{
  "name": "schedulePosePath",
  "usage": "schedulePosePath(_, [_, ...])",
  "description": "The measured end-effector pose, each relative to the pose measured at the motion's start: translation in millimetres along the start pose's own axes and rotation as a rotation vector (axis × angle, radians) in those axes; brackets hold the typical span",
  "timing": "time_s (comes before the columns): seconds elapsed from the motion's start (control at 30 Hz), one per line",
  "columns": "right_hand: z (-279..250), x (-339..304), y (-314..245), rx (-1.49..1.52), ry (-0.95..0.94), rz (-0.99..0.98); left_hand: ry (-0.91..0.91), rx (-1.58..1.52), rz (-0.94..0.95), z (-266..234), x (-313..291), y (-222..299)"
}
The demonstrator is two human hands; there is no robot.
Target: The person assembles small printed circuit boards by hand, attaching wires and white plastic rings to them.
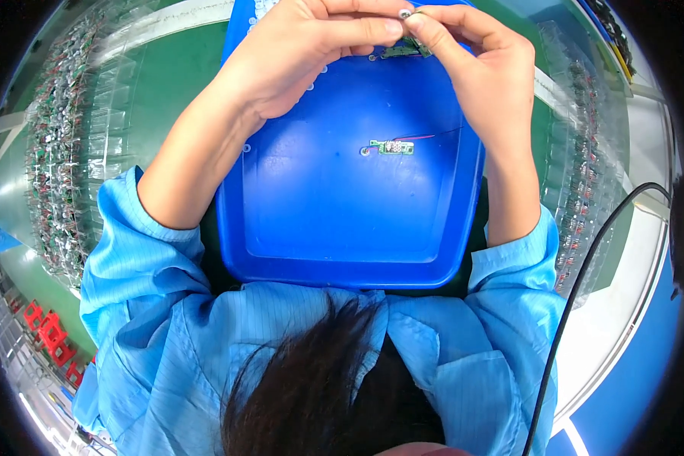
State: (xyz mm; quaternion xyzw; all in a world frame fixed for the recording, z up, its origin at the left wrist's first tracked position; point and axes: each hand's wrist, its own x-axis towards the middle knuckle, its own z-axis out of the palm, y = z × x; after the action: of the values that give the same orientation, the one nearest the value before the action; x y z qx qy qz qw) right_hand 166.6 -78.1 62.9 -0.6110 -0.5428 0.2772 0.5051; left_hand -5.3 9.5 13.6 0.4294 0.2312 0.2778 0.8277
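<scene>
Above the far side of the blue tray [342, 275], my left hand [300, 49] and my right hand [482, 57] meet with pinched fingertips. Between them is a small round metal part [405, 14], gripped from both sides; fingers cover some of it. Just beneath the fingers shows a green circuit board [407, 50], partly hidden by my hands. A second small circuit board [395, 147], with a pale display face, lies in the middle of the tray. A round piece [365, 151] sits at its left end, and thin wires run off to the right.
Small white round pieces [262, 9] gather at the tray's far left, with a few along its left side. Clear plastic trays packed with wired parts [57, 152] stand at left, and similar ones [581, 167] at right. A black cable [577, 292] crosses the right side.
</scene>
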Motion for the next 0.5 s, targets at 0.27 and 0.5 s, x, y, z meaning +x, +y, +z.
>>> schedulePosePath(0.27, [-4.4,6.4,30.8,-0.197,0.0,-0.168,0.124,0.225,0.229,7.5,3.3,-15.0])
schedulePosePath(0.5, [-25.4,10.1,15.0,-0.378,-0.199,-0.254,0.247,0.848,0.494,29.5,-6.1,14.4])
